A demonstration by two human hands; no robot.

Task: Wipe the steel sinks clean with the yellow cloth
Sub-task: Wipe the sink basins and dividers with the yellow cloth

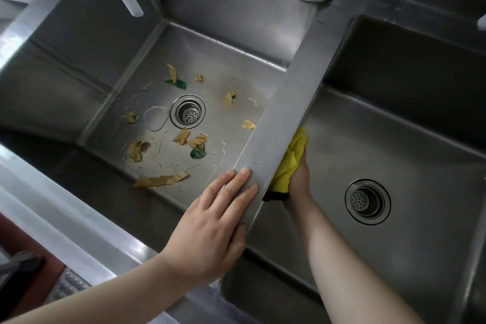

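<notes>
Against the divider wall (282, 113), right hand (299, 181) presses yellow cloth (289, 163).

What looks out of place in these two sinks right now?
The left sink floor is littered with torn yellowish and green scraps around its drain, plus a puddle and water streaks. The right sink, where the right hand presses the yellow cloth against the divider wall, looks clear of debris.

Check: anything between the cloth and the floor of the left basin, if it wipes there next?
Yes. The yellow cloth, gripped by the right hand, is in the right basin against the divider. It must cross that ridge, where the left hand rests. Scraps litter the left basin floor.
</notes>
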